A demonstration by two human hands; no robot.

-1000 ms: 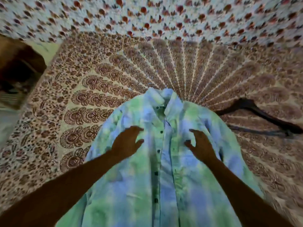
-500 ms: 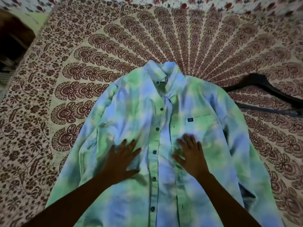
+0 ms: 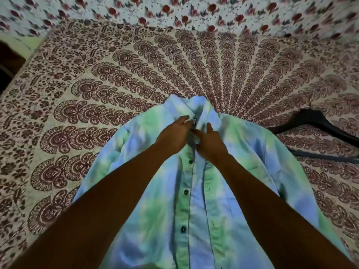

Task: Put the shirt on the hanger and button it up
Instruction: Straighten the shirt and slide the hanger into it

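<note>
A blue and green tie-dye shirt (image 3: 165,200) lies face up on the bed, collar pointing away from me, with dark buttons down its placket. My left hand (image 3: 172,135) pinches the left front edge just below the collar. My right hand (image 3: 210,142) grips the right front edge beside it, so the two hands almost touch at the top of the placket. A black hanger (image 3: 318,131) lies flat on the bed to the right of the shirt, apart from it; its lower bar passes behind the right sleeve.
The bed is covered by a brown and cream patterned spread (image 3: 97,94). A white sheet with red flowers (image 3: 174,10) runs along the far edge. A dark gap (image 3: 9,63) shows past the bed's left edge.
Both hands have moved from lying flat on the shirt's chest up to the collar area, where they now hold the front edges. The camera view has shifted with my head.
</note>
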